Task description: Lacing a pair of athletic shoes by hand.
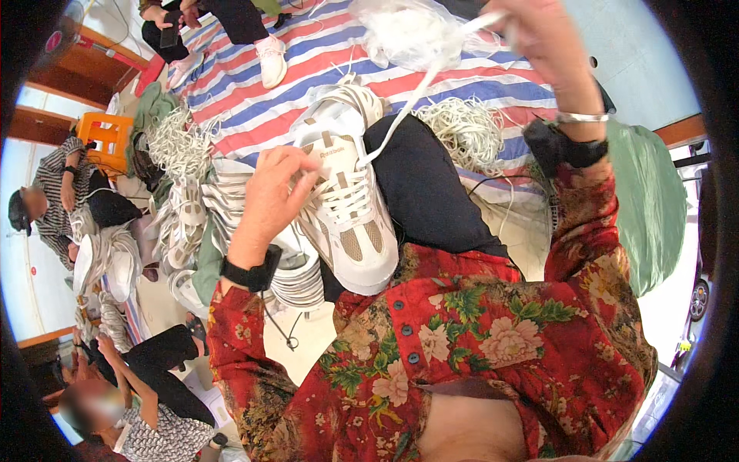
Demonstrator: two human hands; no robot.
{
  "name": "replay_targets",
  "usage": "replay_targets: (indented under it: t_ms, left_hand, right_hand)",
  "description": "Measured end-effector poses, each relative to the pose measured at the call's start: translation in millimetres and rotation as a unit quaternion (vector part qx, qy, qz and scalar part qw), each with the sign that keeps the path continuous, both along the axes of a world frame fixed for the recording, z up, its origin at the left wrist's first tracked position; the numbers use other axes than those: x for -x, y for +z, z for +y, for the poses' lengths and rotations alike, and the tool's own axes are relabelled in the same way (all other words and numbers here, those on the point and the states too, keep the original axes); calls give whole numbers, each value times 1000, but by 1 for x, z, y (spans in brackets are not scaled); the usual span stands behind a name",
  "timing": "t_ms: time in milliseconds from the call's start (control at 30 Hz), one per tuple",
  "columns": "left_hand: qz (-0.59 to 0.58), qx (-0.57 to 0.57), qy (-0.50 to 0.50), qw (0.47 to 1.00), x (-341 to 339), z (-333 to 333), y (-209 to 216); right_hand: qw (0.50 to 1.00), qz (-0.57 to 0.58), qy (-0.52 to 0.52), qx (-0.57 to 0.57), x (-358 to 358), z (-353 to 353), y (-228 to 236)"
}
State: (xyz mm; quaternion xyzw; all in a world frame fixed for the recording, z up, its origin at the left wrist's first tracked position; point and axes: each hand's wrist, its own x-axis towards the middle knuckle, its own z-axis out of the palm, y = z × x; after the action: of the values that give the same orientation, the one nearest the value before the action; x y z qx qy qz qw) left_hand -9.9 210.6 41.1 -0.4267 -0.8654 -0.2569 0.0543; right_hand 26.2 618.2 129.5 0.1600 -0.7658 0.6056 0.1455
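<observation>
A white and beige sneaker rests on my lap, its toe toward me. White laces criss-cross its lower part. From an upper eyelet on the shoe's right side, a flat white shoelace runs taut up to my right hand. That hand is raised at the upper right, slightly blurred, its fingers closed on the lace. At the shoe's left upper edge is my left hand, thumb and forefinger pinched together beside the tongue. Whatever lies between those fingertips is too small to make out.
Piles of loose laces lie on the striped sheet. Stacked shoes stand left of my lap. A clear plastic bag sits ahead. Several people are nearby, on the left and far side, and an orange stool stands left.
</observation>
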Motion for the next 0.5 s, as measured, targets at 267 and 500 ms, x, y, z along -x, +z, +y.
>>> replay_targets:
  t_ms: [267, 500]
  left_hand:
    - [-83, 27, 9, 996, -1, -32, 9]
    - [-75, 71, -7, 995, -3, -32, 6]
  right_hand:
    - [917, -322, 146, -184, 2, -114, -89]
    - [892, -330, 309, -1, 4, -158, -95]
